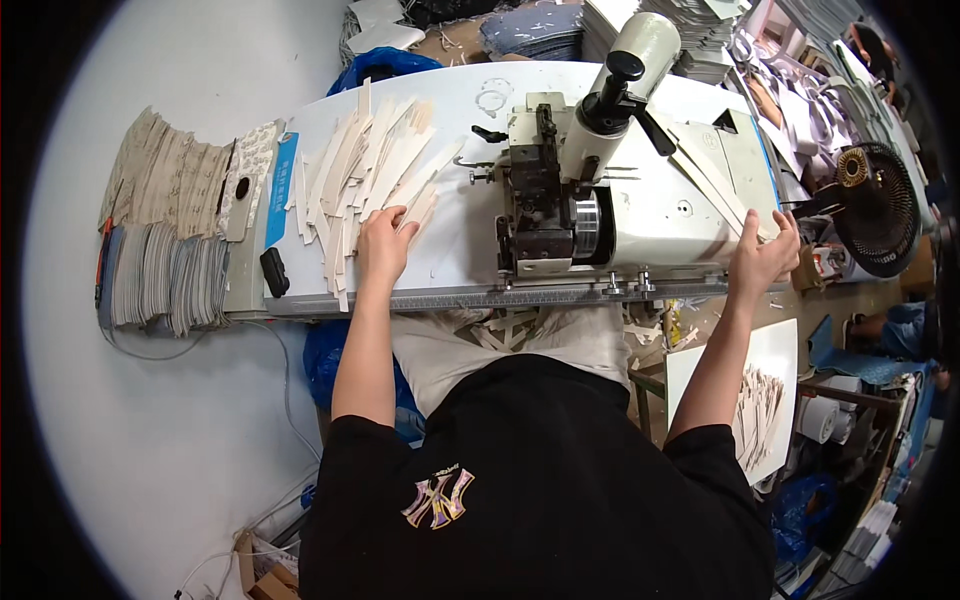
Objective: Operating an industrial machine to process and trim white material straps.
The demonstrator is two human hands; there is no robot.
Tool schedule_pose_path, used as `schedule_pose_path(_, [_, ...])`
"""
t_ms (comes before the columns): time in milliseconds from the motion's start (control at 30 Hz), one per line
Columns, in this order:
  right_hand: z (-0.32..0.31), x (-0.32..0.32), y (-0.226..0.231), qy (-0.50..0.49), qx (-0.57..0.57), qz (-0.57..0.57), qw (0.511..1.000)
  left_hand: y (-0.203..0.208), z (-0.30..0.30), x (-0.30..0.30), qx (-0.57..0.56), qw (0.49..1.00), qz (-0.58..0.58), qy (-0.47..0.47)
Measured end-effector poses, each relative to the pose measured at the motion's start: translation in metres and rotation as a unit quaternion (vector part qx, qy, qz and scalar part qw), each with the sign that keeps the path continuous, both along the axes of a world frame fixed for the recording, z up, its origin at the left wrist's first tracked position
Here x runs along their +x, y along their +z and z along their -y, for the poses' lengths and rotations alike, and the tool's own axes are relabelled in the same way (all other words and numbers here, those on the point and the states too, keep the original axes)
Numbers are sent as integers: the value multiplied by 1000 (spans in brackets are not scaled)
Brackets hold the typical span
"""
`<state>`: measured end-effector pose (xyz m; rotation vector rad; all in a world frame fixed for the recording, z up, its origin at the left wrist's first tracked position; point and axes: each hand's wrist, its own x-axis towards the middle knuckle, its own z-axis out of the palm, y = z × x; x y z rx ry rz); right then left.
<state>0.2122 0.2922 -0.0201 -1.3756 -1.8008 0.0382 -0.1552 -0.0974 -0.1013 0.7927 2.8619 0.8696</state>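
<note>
My left hand [384, 247] rests at the near right side of a loose pile of long, flat, pale strips [345, 180] on the white table. Its thumb and index finger are apart, and its fingertips touch the strips. At the right end of a cream-coloured industrial machine [640, 235], my right hand [764, 258] has its fingers round the near ends of a few pale strips [708, 178]. Those strips lie slantwise across the machine's top. What the right palm covers is hidden.
Stacked grey and beige pieces [170, 270] stand left of the table [450, 95]. A small black object [274, 272] lies at its left edge. A black fan [872, 210] is at far right. Below my right arm, a white board [785, 350] carries more strips.
</note>
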Motion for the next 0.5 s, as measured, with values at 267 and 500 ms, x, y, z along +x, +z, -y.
schedule_pose_path(267, [56,-38,7,181,-23,-7,983,9,-1,-7,-5,998,66,15])
schedule_pose_path(500, [82,-55,12,253,-37,-17,967,-9,-2,-16,-40,993,-105,-39])
